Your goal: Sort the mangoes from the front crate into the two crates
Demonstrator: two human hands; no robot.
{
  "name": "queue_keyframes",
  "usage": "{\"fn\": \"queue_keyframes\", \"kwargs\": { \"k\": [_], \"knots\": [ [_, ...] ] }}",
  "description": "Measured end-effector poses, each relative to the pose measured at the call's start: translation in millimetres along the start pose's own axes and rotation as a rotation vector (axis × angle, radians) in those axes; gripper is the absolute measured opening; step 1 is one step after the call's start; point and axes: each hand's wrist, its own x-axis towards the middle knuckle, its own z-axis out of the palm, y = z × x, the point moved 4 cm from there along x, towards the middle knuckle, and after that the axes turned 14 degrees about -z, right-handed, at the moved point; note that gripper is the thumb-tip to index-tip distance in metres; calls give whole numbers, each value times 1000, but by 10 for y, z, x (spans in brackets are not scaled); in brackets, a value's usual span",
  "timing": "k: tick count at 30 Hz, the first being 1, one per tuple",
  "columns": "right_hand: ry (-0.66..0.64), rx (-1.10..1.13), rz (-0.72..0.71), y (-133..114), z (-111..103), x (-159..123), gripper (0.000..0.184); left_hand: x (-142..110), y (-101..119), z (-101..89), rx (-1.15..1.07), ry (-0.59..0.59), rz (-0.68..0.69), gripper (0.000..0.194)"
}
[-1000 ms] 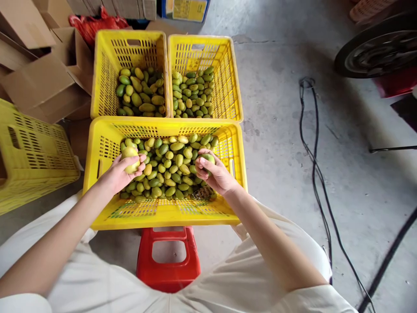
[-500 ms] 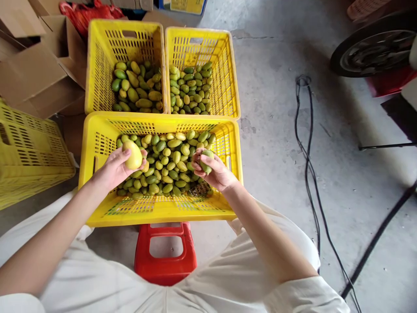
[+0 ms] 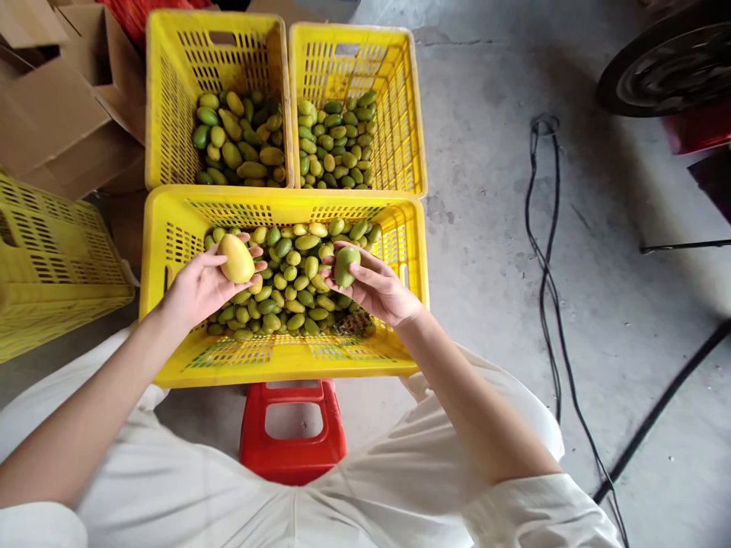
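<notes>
My left hand (image 3: 199,283) holds a yellow mango (image 3: 236,259) in its fingers, above the left side of the near yellow crate (image 3: 285,373). In my right hand (image 3: 385,289) is a smaller green mango (image 3: 346,266), resting on the fingers with the thumb against it, over the crate's right side. Below both hands lie many small green and yellow mangoes (image 3: 297,307) in the crate. A dark brown clump (image 3: 354,323) sits among them at the lower right; I cannot tell what it is.
Two more yellow crates, a left one (image 3: 163,106) and a right one (image 3: 400,106), hold mangoes behind the near crate. A red stool (image 3: 291,457) stands partly under it. Cardboard boxes (image 3: 57,114) and another yellow crate (image 3: 62,266) are at left, black cables (image 3: 545,274) and a wheel (image 3: 668,61) at right.
Both hands have turned and loosened their fingers, so more of each mango shows. The right hand has shifted slightly left with its green mango. The view has tilted, moving the crates upward.
</notes>
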Motion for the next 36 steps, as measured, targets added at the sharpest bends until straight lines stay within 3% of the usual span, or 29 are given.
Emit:
{"fn": "queue_keyframes", "kwargs": {
  "k": [4, 7, 13, 19, 27, 36],
  "knots": [
    [21, -24, 26, 50, -28, -18, 61, 30, -43, -21, 109, -29, 30, 43],
    [63, -23, 27, 63, -49, -26, 59, 39, -60, -25, 82, -56, 23, 44],
    [65, -35, 3, 16, -1, 0, 54, 32, -42, -48, 68, 50, 7, 41],
    [62, 3, 26, -1, 42, 4, 49, 21, -35, -8, -4, -7, -13, 32],
    [103, -69, -20, 28, -24, -8, 59, 104, -102, -76, 109, -16, 11, 49],
    [179, -58, -30, 3, -141, 44, 60, 145, -76, -175, 17, 106, 89, 37]
  ]
}}
